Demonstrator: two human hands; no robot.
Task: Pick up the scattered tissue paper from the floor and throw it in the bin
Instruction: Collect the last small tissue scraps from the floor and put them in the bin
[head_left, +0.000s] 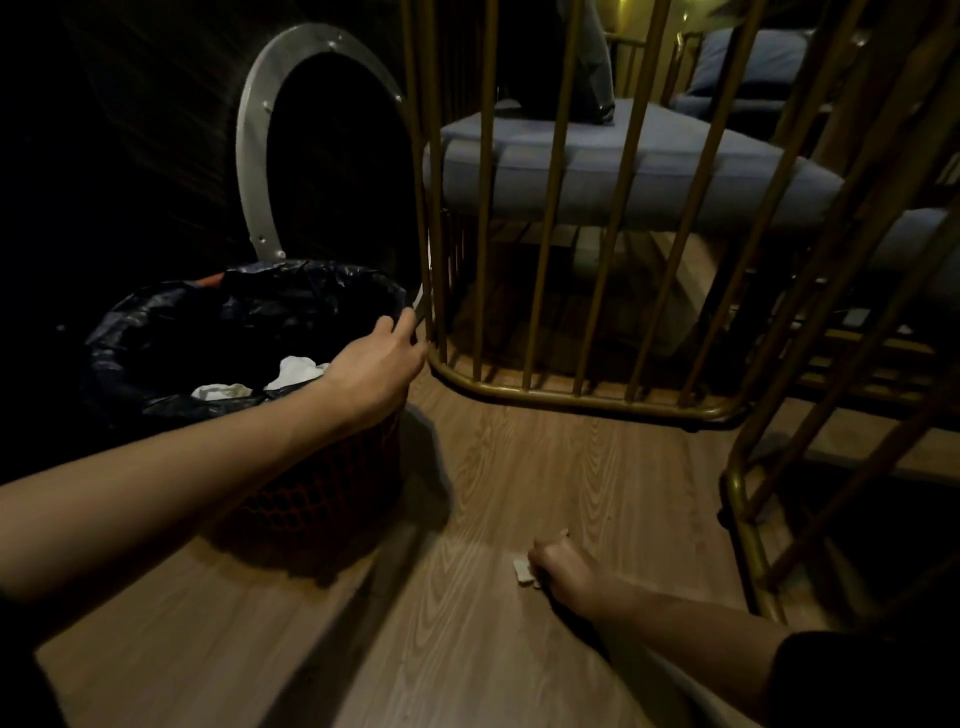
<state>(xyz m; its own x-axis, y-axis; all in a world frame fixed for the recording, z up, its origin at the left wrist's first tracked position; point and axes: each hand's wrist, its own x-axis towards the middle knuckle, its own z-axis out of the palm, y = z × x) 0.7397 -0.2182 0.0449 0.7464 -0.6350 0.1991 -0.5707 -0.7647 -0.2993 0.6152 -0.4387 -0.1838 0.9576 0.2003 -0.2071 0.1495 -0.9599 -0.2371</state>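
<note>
A red mesh bin (322, 483) lined with a black bag (156, 332) stands on the wooden floor at the left. Crumpled white tissue (296, 370) lies inside it. Its grey ring-shaped lid (254, 156) stands tilted up behind it. My left hand (374, 369) reaches over the bin's right rim, fingers closed on the lid's lower edge beside the gold frame. My right hand (563, 569) is low on the floor, its fingers curled around a small piece of white tissue paper (521, 571) that peeks out at the left of the fist.
A gold metal-bar chair frame (571, 400) with a blue-grey cushion (649, 171) stands right behind the bin. A second gold frame (748, 551) rises at the right, close to my right arm. Bare wooden floor (467, 649) lies between the bin and my right hand.
</note>
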